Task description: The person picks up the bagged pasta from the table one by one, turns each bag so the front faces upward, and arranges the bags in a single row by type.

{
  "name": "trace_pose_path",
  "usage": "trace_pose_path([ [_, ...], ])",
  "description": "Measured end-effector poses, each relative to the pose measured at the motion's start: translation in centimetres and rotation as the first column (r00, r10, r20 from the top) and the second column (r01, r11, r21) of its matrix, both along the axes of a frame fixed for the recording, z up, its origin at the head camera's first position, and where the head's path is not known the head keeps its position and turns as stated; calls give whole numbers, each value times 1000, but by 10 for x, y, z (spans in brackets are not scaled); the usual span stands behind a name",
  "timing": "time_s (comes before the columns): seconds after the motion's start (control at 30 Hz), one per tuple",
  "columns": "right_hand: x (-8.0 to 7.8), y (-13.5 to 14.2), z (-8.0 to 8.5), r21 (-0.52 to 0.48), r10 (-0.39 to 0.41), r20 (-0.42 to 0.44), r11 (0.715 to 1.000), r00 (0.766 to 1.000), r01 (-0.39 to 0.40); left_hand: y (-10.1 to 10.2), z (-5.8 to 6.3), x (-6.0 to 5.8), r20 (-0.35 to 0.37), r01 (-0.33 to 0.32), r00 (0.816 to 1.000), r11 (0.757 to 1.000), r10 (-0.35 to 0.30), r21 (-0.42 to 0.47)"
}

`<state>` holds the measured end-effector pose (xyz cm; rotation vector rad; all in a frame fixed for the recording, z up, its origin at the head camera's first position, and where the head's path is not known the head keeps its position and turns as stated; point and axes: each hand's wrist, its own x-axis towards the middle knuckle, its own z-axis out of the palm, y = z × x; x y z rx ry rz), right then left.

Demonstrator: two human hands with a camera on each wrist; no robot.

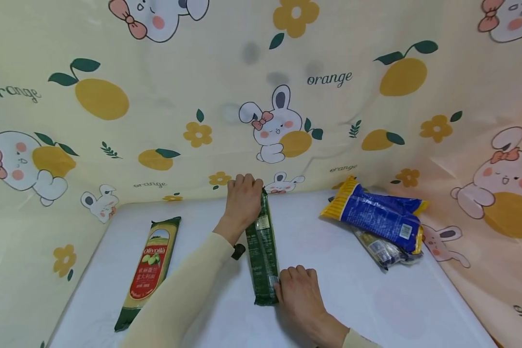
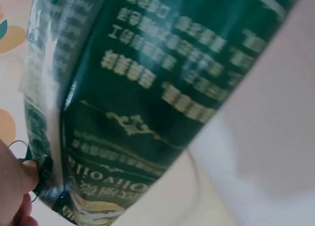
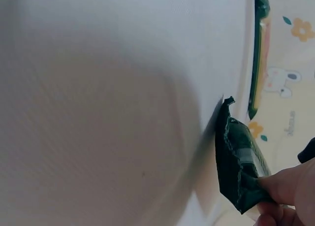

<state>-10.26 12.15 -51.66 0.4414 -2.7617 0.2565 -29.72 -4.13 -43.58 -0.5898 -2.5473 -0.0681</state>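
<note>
A long green pasta packet (image 1: 261, 256), back side up, lies in the middle of the white table. My left hand (image 1: 243, 200) grips its far end; in the left wrist view the thumb presses on the crimped wrapper (image 2: 128, 88). At the near end my right hand (image 1: 300, 295) pinches the lower right corner. The right wrist view shows thumb and fingers on that folded green end (image 3: 236, 162). To the left lies a second pasta packet (image 1: 150, 270), front up, with a red label reading Olivoilà. It touches neither hand.
On the right, a blue and yellow packet (image 1: 374, 215) lies across a dark, partly clear packet (image 1: 380, 249). A cloth (image 1: 226, 63) printed with rabbits and oranges rises behind the table (image 1: 330, 299).
</note>
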Motion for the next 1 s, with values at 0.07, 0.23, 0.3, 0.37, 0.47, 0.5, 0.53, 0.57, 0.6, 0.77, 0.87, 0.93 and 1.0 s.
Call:
trace_pose_path([
  [0.07, -3, 1, 1, 35, 18, -74, 999, 997, -16, -3, 5, 1, -35, -9, 999, 1000, 10, 10],
  [0.23, -10, 3, 11, 65, 86, -244, 995, 966, -72, -10, 26, 5, -156, -21, 987, 995, 36, 99],
  [0.3, -12, 4, 12, 66, 108, -309, 994, 945, -92, -11, 35, 8, -209, -4, 977, 991, 33, 137],
  [0.37, -13, 2, 11, 69, 132, -356, 991, 925, -114, -11, 41, 12, -227, 12, 974, 989, 22, 148],
  [0.47, -11, -2, 4, 86, 173, -395, 985, 902, -151, -10, 43, 18, -200, 26, 980, 992, 0, 126],
  [0.5, -10, -4, 2, 95, 186, -402, 982, 897, -161, -10, 42, 21, -187, 26, 982, 993, -4, 114],
  [0.53, -9, -6, -1, 103, 197, -401, 980, 895, -169, -11, 41, 23, -175, 22, 985, 995, -4, 100],
  [0.57, -9, -7, -3, 106, 203, -400, 979, 894, -175, -11, 41, 24, -170, 19, 985, 996, -3, 89],
  [0.6, -8, -9, -4, 112, 207, -396, 978, 894, -177, -12, 40, 25, -169, 16, 986, 996, -1, 82],
  [0.77, -6, -14, -8, 125, 205, -371, 977, 905, -171, -16, 44, 30, -195, 12, 981, 998, -1, 56],
  [0.87, -6, -18, -9, 131, 212, -380, 976, 901, -174, -18, 46, 33, -168, 13, 986, 998, -4, 54],
  [0.93, -6, -20, -10, 134, 218, -386, 975, 896, -179, -18, 47, 34, -138, 8, 990, 999, -1, 54],
  [1.0, -6, -24, -10, 141, 226, -386, 973, 894, -184, -18, 48, 35, -114, -2, 993, 999, 7, 41],
])
